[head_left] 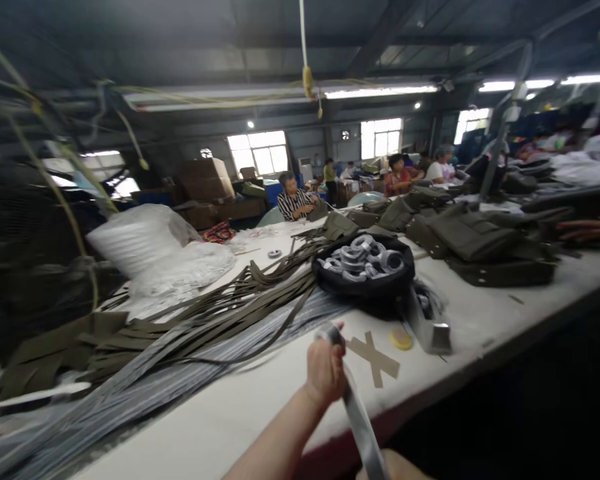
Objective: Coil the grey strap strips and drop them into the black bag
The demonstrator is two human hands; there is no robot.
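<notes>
My left hand (pixel 325 370) is closed around a coiled end of a shiny grey strap (pixel 357 417), above the white table. The strap runs tautly down to my right hand (pixel 400 467), which is cut off by the bottom edge; its visible part looks closed on the strap, though most of its fingers are hidden. Beyond my left hand stands a round black container (pixel 363 290) heaped with similar grey coils (pixel 363 257). To its right are a tape dispenser (pixel 433 327) and a flat yellow disc (pixel 401 339). Crossed brown tape (pixel 374 359) lies flat on the table.
Long grey straps (pixel 180 367) and olive fabric strips (pixel 220 300) cover the table's left side. Olive fabric pieces (pixel 480 240) are piled at right, near another person's hand (pixel 587 230). White bagged material (pixel 145 240) sits at left; a person in stripes (pixel 296 200) works across.
</notes>
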